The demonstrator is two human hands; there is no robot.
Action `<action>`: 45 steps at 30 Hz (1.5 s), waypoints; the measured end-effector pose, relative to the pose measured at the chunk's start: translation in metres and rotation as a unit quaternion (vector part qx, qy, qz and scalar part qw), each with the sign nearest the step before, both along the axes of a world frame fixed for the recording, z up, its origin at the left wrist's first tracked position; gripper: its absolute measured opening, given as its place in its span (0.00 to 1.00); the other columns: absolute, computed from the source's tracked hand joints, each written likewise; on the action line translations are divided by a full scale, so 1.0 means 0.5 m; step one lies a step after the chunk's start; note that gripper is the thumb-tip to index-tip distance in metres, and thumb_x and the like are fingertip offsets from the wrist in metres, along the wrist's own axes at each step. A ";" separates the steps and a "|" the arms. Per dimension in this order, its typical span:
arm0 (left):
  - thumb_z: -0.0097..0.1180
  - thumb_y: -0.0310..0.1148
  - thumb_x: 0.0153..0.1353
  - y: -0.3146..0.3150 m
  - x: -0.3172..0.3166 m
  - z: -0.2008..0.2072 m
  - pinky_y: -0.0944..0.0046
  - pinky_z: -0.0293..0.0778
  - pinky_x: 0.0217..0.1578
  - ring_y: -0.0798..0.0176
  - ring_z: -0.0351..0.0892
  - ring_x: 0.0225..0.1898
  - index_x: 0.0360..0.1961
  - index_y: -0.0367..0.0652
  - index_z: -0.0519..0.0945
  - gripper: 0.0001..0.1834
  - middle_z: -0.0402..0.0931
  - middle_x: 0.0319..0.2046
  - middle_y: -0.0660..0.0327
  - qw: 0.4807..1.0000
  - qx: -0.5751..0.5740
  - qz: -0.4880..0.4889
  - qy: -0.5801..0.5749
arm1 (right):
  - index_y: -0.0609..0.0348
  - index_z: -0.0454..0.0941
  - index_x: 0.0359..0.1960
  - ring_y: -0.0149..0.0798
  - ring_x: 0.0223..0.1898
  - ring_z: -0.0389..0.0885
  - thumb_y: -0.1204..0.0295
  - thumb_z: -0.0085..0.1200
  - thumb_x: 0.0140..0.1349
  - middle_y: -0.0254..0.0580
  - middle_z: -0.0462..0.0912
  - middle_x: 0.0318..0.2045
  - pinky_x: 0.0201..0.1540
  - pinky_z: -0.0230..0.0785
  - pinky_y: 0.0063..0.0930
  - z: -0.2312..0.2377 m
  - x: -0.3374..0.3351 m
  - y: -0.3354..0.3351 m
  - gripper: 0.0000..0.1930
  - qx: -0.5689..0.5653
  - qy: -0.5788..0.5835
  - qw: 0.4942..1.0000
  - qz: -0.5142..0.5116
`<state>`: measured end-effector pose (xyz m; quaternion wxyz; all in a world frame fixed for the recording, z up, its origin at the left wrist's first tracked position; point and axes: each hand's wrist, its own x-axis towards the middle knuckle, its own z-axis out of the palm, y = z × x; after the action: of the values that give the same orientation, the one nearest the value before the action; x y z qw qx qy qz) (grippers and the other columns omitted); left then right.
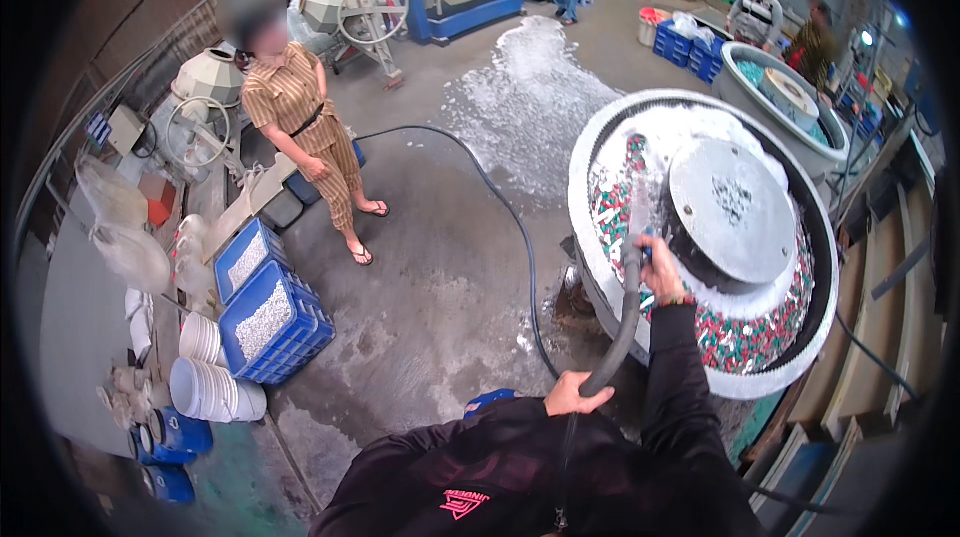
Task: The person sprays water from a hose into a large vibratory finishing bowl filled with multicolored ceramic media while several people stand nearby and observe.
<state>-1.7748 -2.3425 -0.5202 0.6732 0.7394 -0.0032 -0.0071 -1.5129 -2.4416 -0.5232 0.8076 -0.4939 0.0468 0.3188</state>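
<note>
Plainly, the grey hose (622, 332) is what I am working with: it bows upward between my two hands, its mouth (632, 245) just beyond my right hand (660, 272) and over the round tub (580, 192). That hand is clasped around the hose close to the mouth, with a small blue part (645, 256) beside it. My left hand (577, 394), lower and nearer to me, is curled round the same hose. A pale spray (640, 207) leaves the mouth ahead of my right hand and meets the red, green and white pieces (745, 342) in the tub; white foam (700, 122) lies farther ahead. As I judge it, the step in hand is spraying these pieces, and the next move calls for my right hand to steer the mouth along the ring-shaped channel while my left bears the bend, clear of the round grey cover (735, 207) just right of my right hand.

Farther out, a thin dark hose (500, 192) curves over the floor (430, 287) toward my left hand; whether it joins the grey one I cannot tell. Well left of that hand stand blue crates (300, 347) holding white bits (262, 325), with white buckets (205, 392) nearer me. A person in striped clothes (300, 127) stands ahead of them.
</note>
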 end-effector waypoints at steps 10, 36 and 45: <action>0.49 0.47 0.54 0.048 0.025 0.007 0.67 0.60 0.18 0.70 0.64 0.14 0.17 0.36 0.71 0.22 0.65 0.11 0.62 0.992 -0.057 -0.092 0.058 | 0.63 0.67 0.28 0.47 0.22 0.72 0.64 0.48 0.44 0.46 0.72 0.21 0.23 0.68 0.38 -0.164 0.019 -0.055 0.14 -0.003 0.083 0.994 -0.076; 0.44 0.46 0.58 0.537 0.394 0.125 0.75 0.51 0.12 0.77 0.57 0.11 0.14 0.44 0.63 0.21 0.56 0.08 0.71 0.939 -0.188 -0.238 0.165 | 0.59 0.68 0.37 0.34 0.16 0.70 0.61 0.49 0.47 0.39 0.74 0.23 0.14 0.62 0.25 -0.021 0.206 0.249 0.18 -0.067 -0.010 0.937 -0.342; 0.47 0.49 0.54 0.684 0.513 0.158 0.60 0.64 0.23 0.53 0.71 0.18 0.26 0.35 0.76 0.23 0.68 0.12 0.49 0.976 0.025 -0.208 -0.061 | 0.66 0.72 0.40 0.37 0.45 0.68 0.65 0.36 0.59 0.46 0.71 0.44 0.47 0.60 0.30 -0.007 0.218 0.250 0.18 -0.457 -0.374 0.766 -0.254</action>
<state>-1.5182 -2.0005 -0.4412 0.6367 0.7384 -0.1975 -0.1020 -1.4040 -2.3168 -0.5269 0.4911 -0.8548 0.0048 -0.1678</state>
